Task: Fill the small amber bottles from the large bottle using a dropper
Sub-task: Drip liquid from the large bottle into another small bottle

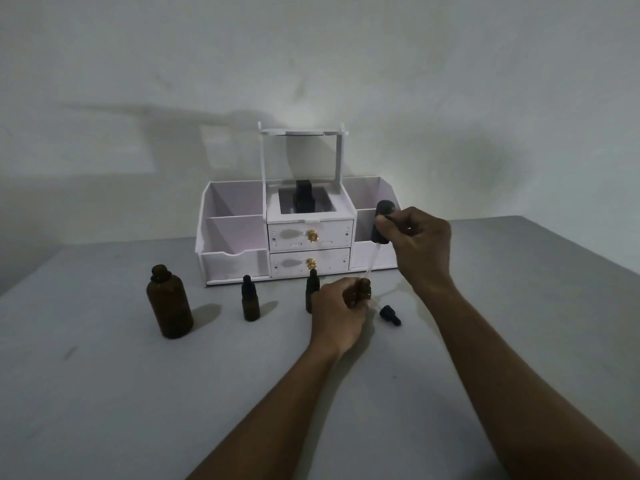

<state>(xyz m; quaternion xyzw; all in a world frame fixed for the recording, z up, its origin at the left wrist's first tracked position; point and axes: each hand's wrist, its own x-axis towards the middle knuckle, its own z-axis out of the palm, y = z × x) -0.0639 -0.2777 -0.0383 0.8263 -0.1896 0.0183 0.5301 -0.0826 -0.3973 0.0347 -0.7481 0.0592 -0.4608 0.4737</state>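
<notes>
The large amber bottle [169,301] stands uncapped at the left of the table. My right hand [420,249] pinches the black bulb of the dropper [381,223]; its glass tube slants down to the mouth of a small amber bottle [364,285]. My left hand [341,311] grips that small bottle on the table. Two other small amber bottles with black caps stand upright: one [250,299] right of the large bottle, one [311,289] just left of my left hand. A black dropper cap [389,315] lies on the table right of the held bottle.
A white organiser [235,237] with side bins and two gold-knobbed drawers stands at the back against the wall; a dark bottle [304,199] sits in its centre well. The grey table's [138,393] right edge runs diagonally at the far right.
</notes>
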